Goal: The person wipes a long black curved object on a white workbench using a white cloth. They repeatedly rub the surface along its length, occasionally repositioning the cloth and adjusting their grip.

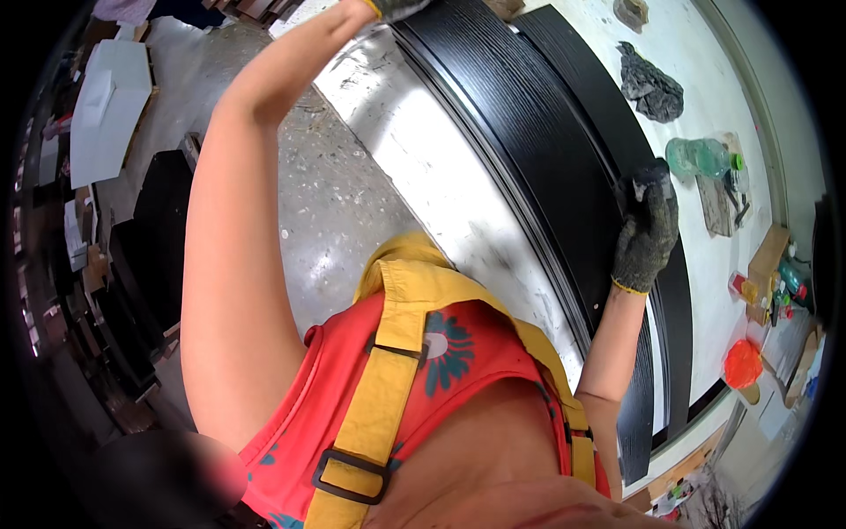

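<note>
A long black panel (520, 115) with a wood-grain face and grooved edge strips lies on a white workbench (441, 185). Alongside its right side runs a narrower black board (582, 79). My right hand (648, 231), in a dark grey knit glove with a yellow cuff edge, is over the right edge of the panel. Its fingers are curled and bunched, with blackened tips; whatever they hold is hidden. My left hand (398, 9), gloved alike, reaches to the panel's far end. The top of the view cuts it off, so its fingers do not show.
Right of the boards lie a crumpled black cloth (650, 84), a green plastic bottle (696, 159) and a worn wooden block (716, 204). A red-orange plastic bag (743, 363) sits among small bottles at far right. Across the concrete floor (326, 203), stacked panels (110, 110) stand at left.
</note>
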